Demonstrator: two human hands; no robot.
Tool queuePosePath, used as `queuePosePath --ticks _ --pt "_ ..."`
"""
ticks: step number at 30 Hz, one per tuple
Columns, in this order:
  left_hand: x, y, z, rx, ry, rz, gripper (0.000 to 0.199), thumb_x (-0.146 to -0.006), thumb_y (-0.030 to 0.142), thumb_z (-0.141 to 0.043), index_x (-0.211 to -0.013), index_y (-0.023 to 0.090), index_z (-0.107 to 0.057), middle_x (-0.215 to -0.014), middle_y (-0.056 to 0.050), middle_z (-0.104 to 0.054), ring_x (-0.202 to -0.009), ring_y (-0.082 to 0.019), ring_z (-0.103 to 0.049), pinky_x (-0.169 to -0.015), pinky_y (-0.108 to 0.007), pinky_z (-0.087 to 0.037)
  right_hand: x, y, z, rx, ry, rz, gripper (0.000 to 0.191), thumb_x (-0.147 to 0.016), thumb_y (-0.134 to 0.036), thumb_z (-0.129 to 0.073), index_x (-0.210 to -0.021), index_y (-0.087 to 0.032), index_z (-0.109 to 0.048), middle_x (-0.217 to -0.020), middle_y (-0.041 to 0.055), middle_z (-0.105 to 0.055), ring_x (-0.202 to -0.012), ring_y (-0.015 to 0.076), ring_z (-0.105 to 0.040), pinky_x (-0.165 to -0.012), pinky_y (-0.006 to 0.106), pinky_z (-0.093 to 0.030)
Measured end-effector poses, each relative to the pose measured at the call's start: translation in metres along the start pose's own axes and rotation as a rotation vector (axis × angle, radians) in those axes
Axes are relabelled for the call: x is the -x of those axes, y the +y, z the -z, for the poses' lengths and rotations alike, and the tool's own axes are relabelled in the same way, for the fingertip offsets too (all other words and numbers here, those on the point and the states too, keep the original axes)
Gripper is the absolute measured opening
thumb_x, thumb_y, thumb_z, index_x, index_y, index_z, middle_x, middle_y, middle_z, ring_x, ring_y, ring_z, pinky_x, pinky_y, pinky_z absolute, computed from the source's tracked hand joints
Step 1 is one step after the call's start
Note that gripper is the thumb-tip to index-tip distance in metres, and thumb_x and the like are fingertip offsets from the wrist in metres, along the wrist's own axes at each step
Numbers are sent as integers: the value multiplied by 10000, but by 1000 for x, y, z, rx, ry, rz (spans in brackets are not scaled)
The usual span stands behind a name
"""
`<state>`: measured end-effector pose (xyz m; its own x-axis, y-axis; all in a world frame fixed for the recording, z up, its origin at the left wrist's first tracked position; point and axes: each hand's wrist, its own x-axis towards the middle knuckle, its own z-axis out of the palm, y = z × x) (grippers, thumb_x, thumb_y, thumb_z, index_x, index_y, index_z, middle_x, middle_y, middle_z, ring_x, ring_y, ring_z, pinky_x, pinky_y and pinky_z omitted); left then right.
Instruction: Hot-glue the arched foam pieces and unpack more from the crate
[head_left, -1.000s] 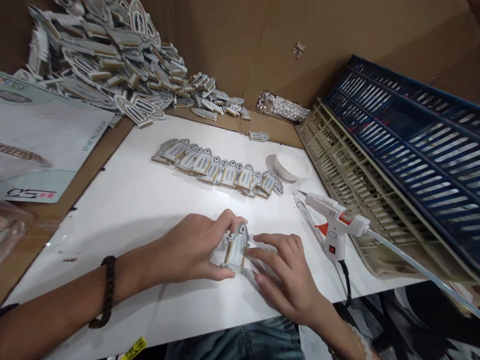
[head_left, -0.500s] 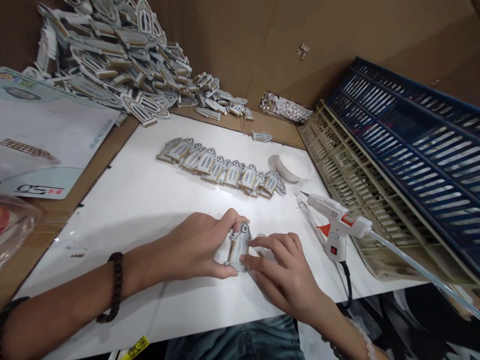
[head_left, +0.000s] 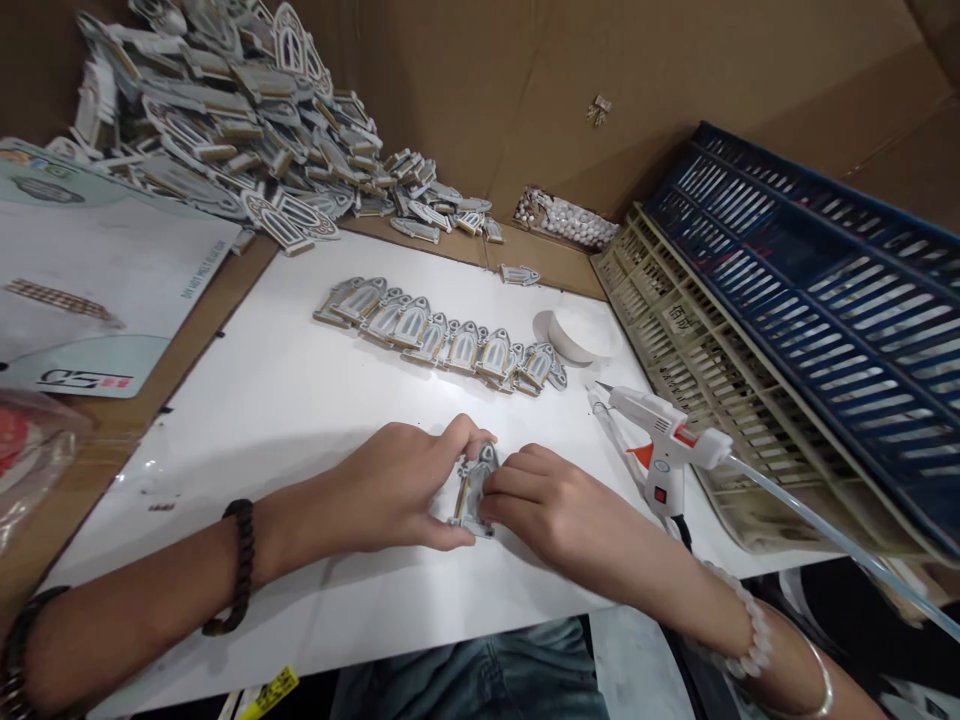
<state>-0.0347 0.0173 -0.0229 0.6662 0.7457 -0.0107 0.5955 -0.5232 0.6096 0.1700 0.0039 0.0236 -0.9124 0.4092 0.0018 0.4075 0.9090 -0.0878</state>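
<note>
"What are the hands doing?"

"The left hand [head_left: 390, 490] grips a small grey arched window piece [head_left: 468, 490] at tip and base, between fingers and thumb. The right hand [head_left: 551, 505] bunches its fingertips against the piece's right side; whether they pinch it, I cannot tell."

"Where is it?"

"At the white board [head_left: 285, 400], in front of an overlapping row of similar pieces [head_left: 465, 346]. A white glue gun [head_left: 664, 430] lies to the right, near stacked crates [head_left: 720, 380]."
</note>
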Motion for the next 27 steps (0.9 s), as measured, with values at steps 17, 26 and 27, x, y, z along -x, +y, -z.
queuePosePath --ticks 17,26,27 --pt "0 3 0 -75 31 -8 467 -695 443 -682 -990 230 -390 -577 84 -477 -465 -152 -483 -487 -269 -251 23 3 -14 -475 153 -117 165 -937 -88 -475 -988 -142 -622 -1017 88 -667 -921 164 -636 -802 268 -534" --pt "0 -3 -5 -57 54 -47 478 -691 471 -662 -994 233 -378 -624 62 -539 -506 -178 -547 -488 -275 -280 31 -7 -25 -204 261 -42 230 -935 -94 -482 -1126 -97 -610 -1010 123 -670 -923 209 -594 -806 331 -529" --pt "0 -4 -6 -50 70 -50 476 -690 471 -663 -993 236 -381 -637 56 -556 -518 -185 -560 -493 -277 -289 30 -7 -24 -177 262 -29 223 -933 -98 -488 -1116 -99 -615 -1004 119 -671 -913 211 -585 -802 337 -521"
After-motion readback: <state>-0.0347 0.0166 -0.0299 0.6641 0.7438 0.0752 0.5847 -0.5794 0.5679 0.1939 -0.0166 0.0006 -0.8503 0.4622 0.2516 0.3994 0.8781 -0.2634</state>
